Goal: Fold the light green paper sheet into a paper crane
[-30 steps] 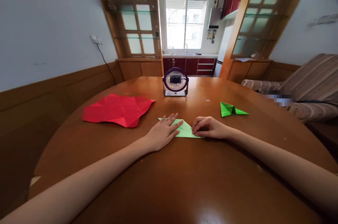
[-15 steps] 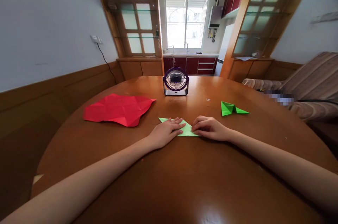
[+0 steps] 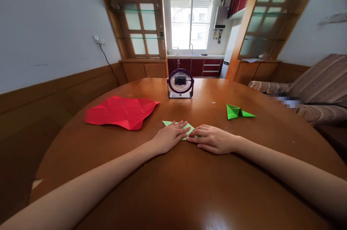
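Head view: your two bare forearms reach forward across a round, glossy brown wooden bench (image 3: 189, 186) and meet near its middle. Your left hand (image 3: 169, 137) lies palm down, its fingers (image 3: 181, 128) stretched out flat and close together on top of a pale green folded sheet of paper (image 3: 173, 124). Your right hand (image 3: 213, 138) lies palm down as well, its fingers (image 3: 195, 134) extended flat and pointing toward your left hand, so that the fingertips of both hands come almost together over the right end of the paper. Neither hand grips anything; both press flat on the paper and the bench. Most of the pale green paper is hidden beneath your hands. Only a pointed corner shows just beyond your left fingers, along with a small strip between the two sets of fingertips.

Beyond and to the right of your right fingers, well apart from them, a bright green folded paper shape with pointed wings (image 3: 238, 112) rests on the bench. Beyond and to the left of your left fingers, a large, creased red sheet of paper (image 3: 120, 112) lies spread open with uneven edges. Straight ahead of both sets of fingers, farther back on the bench, stands a small round desk fan with a dark purple frame (image 3: 180, 83), upright and facing you. Behind the bench a doorway opens onto a kitchen with a bright window, and a striped sofa (image 3: 317, 89) sits off to the right.
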Demonstrator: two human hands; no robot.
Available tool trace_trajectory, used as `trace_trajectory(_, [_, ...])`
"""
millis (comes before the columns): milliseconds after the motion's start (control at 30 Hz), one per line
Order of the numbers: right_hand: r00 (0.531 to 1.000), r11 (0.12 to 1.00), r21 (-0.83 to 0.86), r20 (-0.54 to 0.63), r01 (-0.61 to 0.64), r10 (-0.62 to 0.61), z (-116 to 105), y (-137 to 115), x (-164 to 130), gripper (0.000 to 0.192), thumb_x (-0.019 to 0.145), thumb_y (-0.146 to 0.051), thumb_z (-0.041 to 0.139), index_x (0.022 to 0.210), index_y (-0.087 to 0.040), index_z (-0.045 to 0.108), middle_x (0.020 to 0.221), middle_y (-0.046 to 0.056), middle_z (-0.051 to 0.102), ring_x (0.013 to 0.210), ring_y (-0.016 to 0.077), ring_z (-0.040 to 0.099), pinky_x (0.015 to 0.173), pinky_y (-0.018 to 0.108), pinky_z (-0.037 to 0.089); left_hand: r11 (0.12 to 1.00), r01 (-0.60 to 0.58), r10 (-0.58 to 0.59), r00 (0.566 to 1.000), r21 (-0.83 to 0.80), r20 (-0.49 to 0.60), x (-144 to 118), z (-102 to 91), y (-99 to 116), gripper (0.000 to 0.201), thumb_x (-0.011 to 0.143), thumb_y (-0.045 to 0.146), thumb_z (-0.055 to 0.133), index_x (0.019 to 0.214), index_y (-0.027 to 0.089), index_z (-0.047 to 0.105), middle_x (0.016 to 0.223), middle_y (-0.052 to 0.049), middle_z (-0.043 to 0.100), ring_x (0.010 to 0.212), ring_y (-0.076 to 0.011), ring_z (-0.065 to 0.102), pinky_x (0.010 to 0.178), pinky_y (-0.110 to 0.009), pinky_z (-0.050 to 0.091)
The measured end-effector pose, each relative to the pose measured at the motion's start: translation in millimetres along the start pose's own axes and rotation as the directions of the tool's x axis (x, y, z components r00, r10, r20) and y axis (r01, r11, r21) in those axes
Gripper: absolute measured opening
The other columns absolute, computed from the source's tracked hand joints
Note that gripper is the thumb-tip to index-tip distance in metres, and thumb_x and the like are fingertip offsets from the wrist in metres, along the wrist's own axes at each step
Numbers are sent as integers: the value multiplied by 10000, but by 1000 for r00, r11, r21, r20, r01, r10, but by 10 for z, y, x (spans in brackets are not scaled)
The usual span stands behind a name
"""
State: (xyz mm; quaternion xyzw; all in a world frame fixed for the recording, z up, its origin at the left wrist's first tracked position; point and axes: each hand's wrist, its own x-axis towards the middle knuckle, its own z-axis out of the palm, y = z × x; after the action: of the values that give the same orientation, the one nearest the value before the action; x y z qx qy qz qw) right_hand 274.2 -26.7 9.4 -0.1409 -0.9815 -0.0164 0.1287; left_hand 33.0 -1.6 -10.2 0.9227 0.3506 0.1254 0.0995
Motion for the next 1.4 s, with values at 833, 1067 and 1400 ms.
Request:
trace_trajectory(833, [982, 970, 237, -158, -60, 99, -85, 8, -379, 208, 923, -206, 496, 995, -151, 683, 1071, 115, 676, 998, 190, 655, 864, 307, 539, 1000, -3, 4, 998, -18, 56, -41, -54, 23, 440, 1002, 364, 303, 1417, 258, 403, 1535, -49, 261, 1427, -186, 230, 1170, -417, 181])
trace_trajectory(1067, [967, 906, 416, -187, -82, 173, -94, 33, -391, 258, 947, -252, 472, 844, -141, 681, 1015, 120, 696, 957, 186, 672, 816, 296, 548, 997, -74, 78, 990, -36, 121, -72, -120, -30, 561, 995, 430, 287, 1504, 231, 163, 1558, -65, 182, 1441, -191, 174, 1176, -406, 142])
trace_trajectory(1400, [974, 976, 152, -139, -156, 177, -12, 12, -275, 332, 944, -236, 485, 1260, -196, 580, 1230, 102, 634, 1181, 228, 555, 1066, 488, 382, 995, -73, 57, 976, 69, 212, -83, -117, 17, 612, 974, 545, 213, 1503, 241, 166, 1572, -70, 57, 1454, -237, 55, 1173, -457, 55])
